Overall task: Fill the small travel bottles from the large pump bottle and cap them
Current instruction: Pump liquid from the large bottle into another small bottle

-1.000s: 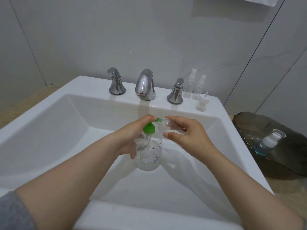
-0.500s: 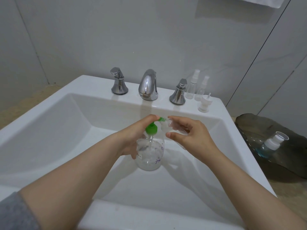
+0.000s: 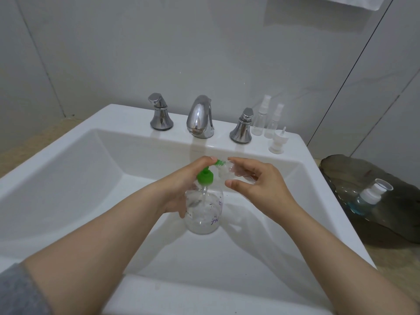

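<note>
Left hand (image 3: 181, 187): fingers wrapped round the pump bottle (image 3: 203, 214), forefinger laid over the green pump head (image 3: 205, 177). The bottle is held upright above the sink (image 3: 68, 178) basin.
Pump bottle: clear plastic. The contents look low, but the level is hard to read.
Nozzle (image 3: 218, 162): points from the left hand towards the right hand. Its tip is at the mouth of the travel bottle (image 3: 228, 172); cannot tell whether it is inside.
Travel bottle: clear, uncapped, tilted well over, mouth facing the left hand.
Right hand (image 3: 263, 189): thumb and fingers pinch the travel bottle round its body.
Beyond the right hand: two spray bottles (image 3: 259, 120) stand capped on the sink ledge, with a loose cap (image 3: 277, 142) just in front of them.
Far right of the right hand: a blue-filled bottle (image 3: 369, 197) lies in a dark tray (image 3: 386, 226).
Risk, misalignment: the mouth is narrow, and a press would dip the nozzle, so the liquid may run into the basin.
Risk, tilt: a bottle laid this flat likely spills back once part full.
Risk, grip: wet, smooth plastic may slip in the pinch.
Risk, air: a low level may make the pump spit.
</note>
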Demonstrator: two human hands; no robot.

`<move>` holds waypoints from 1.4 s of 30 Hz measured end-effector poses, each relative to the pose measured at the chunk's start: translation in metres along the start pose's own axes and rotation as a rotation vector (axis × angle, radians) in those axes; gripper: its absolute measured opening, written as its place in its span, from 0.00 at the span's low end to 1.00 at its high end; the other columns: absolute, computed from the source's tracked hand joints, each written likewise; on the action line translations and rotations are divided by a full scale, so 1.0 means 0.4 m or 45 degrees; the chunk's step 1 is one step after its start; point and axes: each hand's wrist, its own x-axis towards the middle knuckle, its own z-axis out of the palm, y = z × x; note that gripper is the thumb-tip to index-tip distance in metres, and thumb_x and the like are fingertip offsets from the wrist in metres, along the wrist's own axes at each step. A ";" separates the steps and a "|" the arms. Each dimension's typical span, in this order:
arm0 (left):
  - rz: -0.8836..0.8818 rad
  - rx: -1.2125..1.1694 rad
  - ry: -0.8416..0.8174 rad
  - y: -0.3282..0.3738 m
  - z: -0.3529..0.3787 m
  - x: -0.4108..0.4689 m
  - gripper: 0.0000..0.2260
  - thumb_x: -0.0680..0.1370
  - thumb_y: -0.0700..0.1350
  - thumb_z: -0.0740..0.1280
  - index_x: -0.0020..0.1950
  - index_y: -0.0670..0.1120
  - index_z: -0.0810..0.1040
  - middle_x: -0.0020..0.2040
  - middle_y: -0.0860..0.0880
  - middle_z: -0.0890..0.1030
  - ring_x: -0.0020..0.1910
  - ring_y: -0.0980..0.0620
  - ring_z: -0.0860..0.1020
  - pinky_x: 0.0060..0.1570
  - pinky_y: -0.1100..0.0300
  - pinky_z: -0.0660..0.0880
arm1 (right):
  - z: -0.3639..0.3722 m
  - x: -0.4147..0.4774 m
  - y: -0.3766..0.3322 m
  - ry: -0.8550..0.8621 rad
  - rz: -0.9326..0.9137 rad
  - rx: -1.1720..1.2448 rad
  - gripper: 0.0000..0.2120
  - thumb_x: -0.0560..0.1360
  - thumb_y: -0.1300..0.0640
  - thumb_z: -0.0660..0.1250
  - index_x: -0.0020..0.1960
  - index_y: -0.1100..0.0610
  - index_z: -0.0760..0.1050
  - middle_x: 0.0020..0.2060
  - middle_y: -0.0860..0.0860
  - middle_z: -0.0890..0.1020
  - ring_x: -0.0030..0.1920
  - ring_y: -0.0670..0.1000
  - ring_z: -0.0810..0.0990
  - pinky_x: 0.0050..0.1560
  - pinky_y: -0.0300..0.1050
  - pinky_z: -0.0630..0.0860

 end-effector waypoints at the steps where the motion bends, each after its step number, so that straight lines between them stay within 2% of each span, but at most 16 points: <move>1: 0.001 -0.001 0.004 0.000 0.000 0.002 0.34 0.62 0.68 0.67 0.66 0.56 0.74 0.65 0.45 0.71 0.68 0.37 0.70 0.69 0.28 0.57 | 0.000 0.000 0.000 -0.010 0.004 -0.004 0.24 0.69 0.58 0.76 0.63 0.48 0.78 0.49 0.42 0.83 0.53 0.38 0.80 0.57 0.30 0.72; 5: -0.007 -0.022 -0.003 -0.001 0.001 0.001 0.29 0.70 0.65 0.68 0.67 0.55 0.75 0.68 0.44 0.71 0.69 0.38 0.69 0.69 0.27 0.55 | 0.001 0.002 0.005 -0.041 0.024 0.003 0.24 0.69 0.59 0.76 0.63 0.49 0.78 0.49 0.41 0.82 0.51 0.31 0.78 0.52 0.22 0.70; 8: -0.017 -0.023 -0.004 -0.002 0.001 0.000 0.29 0.70 0.65 0.68 0.67 0.55 0.75 0.69 0.44 0.71 0.69 0.38 0.69 0.70 0.27 0.54 | 0.000 0.002 0.008 -0.041 0.032 0.001 0.24 0.69 0.58 0.76 0.63 0.48 0.78 0.51 0.43 0.83 0.53 0.35 0.79 0.53 0.22 0.71; 14: -0.020 -0.007 -0.013 -0.006 -0.003 0.008 0.30 0.65 0.66 0.67 0.65 0.56 0.76 0.64 0.45 0.73 0.62 0.40 0.74 0.70 0.29 0.56 | 0.001 0.002 0.010 -0.037 0.037 0.003 0.23 0.69 0.58 0.76 0.62 0.48 0.78 0.49 0.43 0.83 0.52 0.36 0.79 0.52 0.23 0.71; 17: -0.026 -0.013 -0.018 -0.008 -0.005 0.011 0.27 0.71 0.66 0.66 0.66 0.56 0.75 0.65 0.45 0.73 0.66 0.38 0.72 0.70 0.29 0.57 | 0.001 0.002 0.009 -0.037 0.033 0.004 0.23 0.69 0.58 0.76 0.62 0.47 0.78 0.49 0.42 0.83 0.53 0.36 0.79 0.52 0.23 0.71; 19: -0.030 -0.020 -0.020 -0.009 -0.007 0.014 0.25 0.74 0.66 0.64 0.66 0.55 0.74 0.66 0.46 0.73 0.64 0.39 0.73 0.69 0.31 0.59 | 0.001 0.002 0.007 -0.033 0.030 0.012 0.23 0.69 0.58 0.76 0.62 0.48 0.78 0.49 0.42 0.83 0.53 0.36 0.79 0.53 0.24 0.71; 23: -0.056 -0.004 -0.020 -0.009 -0.005 0.012 0.33 0.72 0.70 0.64 0.72 0.56 0.69 0.72 0.45 0.69 0.70 0.38 0.70 0.71 0.29 0.54 | 0.001 0.000 0.004 0.008 0.000 0.016 0.23 0.69 0.58 0.76 0.63 0.48 0.78 0.49 0.41 0.83 0.53 0.36 0.79 0.56 0.27 0.72; 26: -0.062 -0.006 -0.030 -0.009 -0.004 0.012 0.34 0.73 0.71 0.60 0.75 0.57 0.66 0.75 0.45 0.66 0.73 0.37 0.67 0.72 0.29 0.52 | 0.000 -0.001 0.001 0.027 -0.019 0.016 0.23 0.69 0.58 0.76 0.63 0.47 0.78 0.49 0.41 0.83 0.52 0.37 0.79 0.56 0.28 0.72; 29: -0.060 0.015 -0.026 -0.008 -0.005 0.013 0.36 0.71 0.73 0.62 0.75 0.58 0.66 0.76 0.46 0.65 0.74 0.37 0.64 0.71 0.27 0.50 | 0.000 -0.002 0.001 0.025 -0.013 0.020 0.23 0.69 0.58 0.76 0.63 0.48 0.78 0.49 0.41 0.83 0.53 0.38 0.79 0.56 0.29 0.72; 34: -0.047 -0.051 -0.038 -0.011 0.001 0.007 0.34 0.68 0.73 0.66 0.71 0.62 0.68 0.73 0.50 0.66 0.74 0.40 0.64 0.65 0.21 0.54 | -0.001 -0.001 -0.001 0.009 -0.003 0.017 0.23 0.69 0.58 0.76 0.63 0.48 0.78 0.48 0.41 0.82 0.52 0.37 0.79 0.55 0.25 0.71; 37: -0.073 -0.071 -0.060 -0.012 0.003 0.001 0.38 0.62 0.73 0.69 0.70 0.61 0.70 0.71 0.51 0.67 0.73 0.39 0.66 0.60 0.20 0.61 | -0.002 -0.001 -0.002 0.006 0.002 0.017 0.23 0.69 0.58 0.76 0.63 0.48 0.78 0.49 0.41 0.82 0.53 0.37 0.79 0.55 0.25 0.71; 42: -0.073 -0.091 -0.067 -0.015 0.001 0.002 0.32 0.70 0.72 0.65 0.69 0.58 0.71 0.66 0.51 0.71 0.69 0.40 0.69 0.58 0.21 0.65 | -0.002 -0.002 -0.003 0.005 0.002 0.018 0.23 0.69 0.57 0.76 0.63 0.48 0.78 0.49 0.41 0.82 0.53 0.37 0.79 0.57 0.29 0.71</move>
